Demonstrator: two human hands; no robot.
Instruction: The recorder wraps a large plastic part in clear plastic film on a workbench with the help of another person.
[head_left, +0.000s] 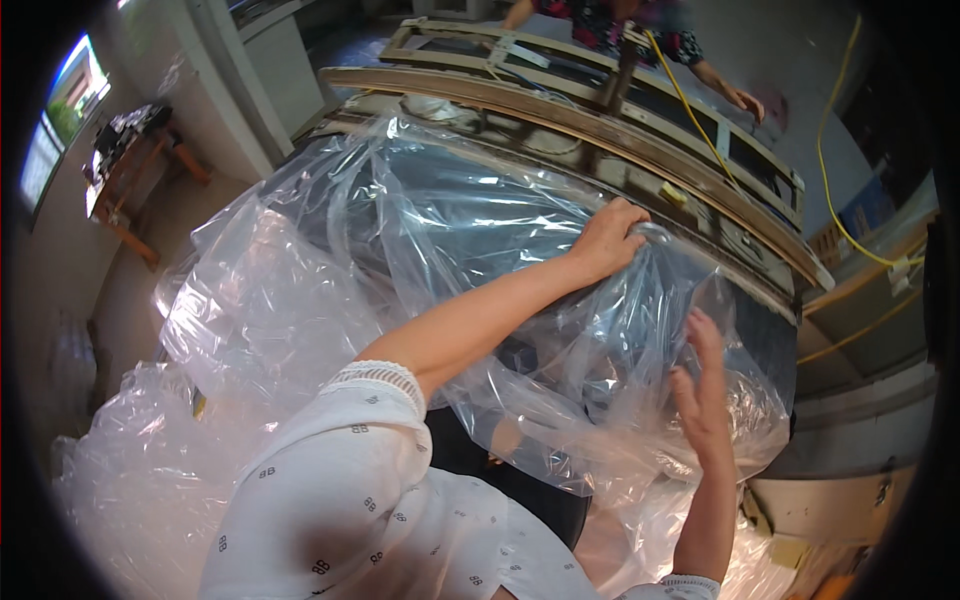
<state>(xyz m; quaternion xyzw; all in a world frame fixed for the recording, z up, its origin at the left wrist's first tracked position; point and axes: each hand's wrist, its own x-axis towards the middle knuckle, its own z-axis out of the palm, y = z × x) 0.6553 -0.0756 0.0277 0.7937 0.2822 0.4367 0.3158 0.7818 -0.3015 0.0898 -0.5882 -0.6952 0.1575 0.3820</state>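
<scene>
A large clear plastic sheet (470,210) lies crumpled over the dark worktop and hangs off its near side. Reaching across it, my left hand (608,242) has its fingers closed on a gathered fold of the sheet, close to the long bar of the bench machine (560,140). My right hand (703,400) is raised at the right over the sheet's bunched end. Its thumb and fingers are apart, with nothing visible between them.
Across the machine stands another person, one hand (745,103) over its far frame. A yellow hose (825,150) hangs at the right. More clear plastic (150,480) is heaped at the lower left. An orange-legged table (130,190) stands by the window.
</scene>
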